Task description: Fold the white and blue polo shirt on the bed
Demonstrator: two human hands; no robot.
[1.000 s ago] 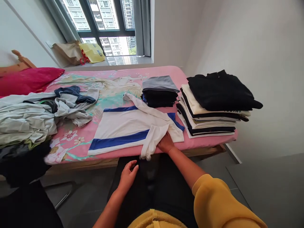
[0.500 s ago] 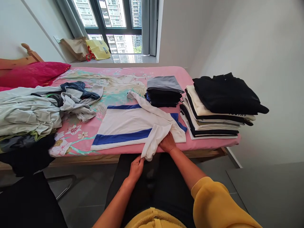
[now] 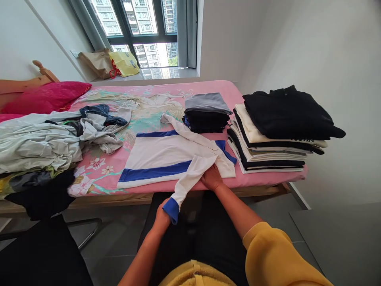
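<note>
A white long-sleeved shirt [image 3: 160, 153] with blue bands lies spread near the bed's front edge, its collar end to the right. My left hand [image 3: 162, 217] is closed on the blue cuff of the near sleeve, below the bed edge. That sleeve [image 3: 190, 178] stretches from the shirt's shoulder down to the cuff. At the shoulder, my right hand [image 3: 212, 177] grips the shirt, its fingertips hidden under the sleeve. The far sleeve [image 3: 186, 131] lies folded across the shirt, its end pointing to the back left.
Right of the shirt stands a tall stack of folded clothes [image 3: 275, 153], a black garment on top. A smaller folded stack [image 3: 206, 113] sits behind the shirt. Loose clothes [image 3: 38, 143] are heaped at left on the pink bed [image 3: 101, 184]. A black chair [image 3: 41, 254] stands front left.
My left hand has moved down and slightly left, drawing the near sleeve out straighter; its blue cuff now shows. My right hand stays at the shoulder. The view has shifted slightly.
</note>
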